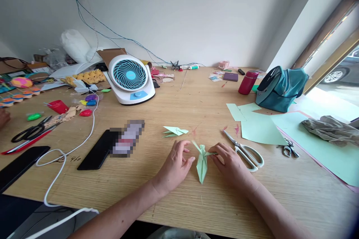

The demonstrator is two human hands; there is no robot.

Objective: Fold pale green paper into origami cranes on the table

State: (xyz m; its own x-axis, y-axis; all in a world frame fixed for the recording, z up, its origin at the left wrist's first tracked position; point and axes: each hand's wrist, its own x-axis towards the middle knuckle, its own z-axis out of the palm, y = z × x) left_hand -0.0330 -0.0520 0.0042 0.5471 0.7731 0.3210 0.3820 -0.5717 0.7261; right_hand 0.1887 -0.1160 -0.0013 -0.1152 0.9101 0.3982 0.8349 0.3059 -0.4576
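Note:
A pale green folded paper figure [201, 162] lies on the wooden table [174, 201] between my hands. My right hand [228, 162] pinches the figure's thin side point at its upper right. My left hand [175, 164] rests on the table just left of the figure, fingers curled and apart, touching no paper that I can see. A finished pale green paper crane [174, 131] lies a little beyond my left hand. White-handled scissors [244, 150] lie just right of my right hand.
Green paper sheets [259, 127] and small scissors [287, 148] lie to the right, with a teal bag [280, 87] and red bottle [248, 81] behind. A white fan [130, 79], black phone [98, 149], white cable [63, 157] and black scissors [29, 131] lie left.

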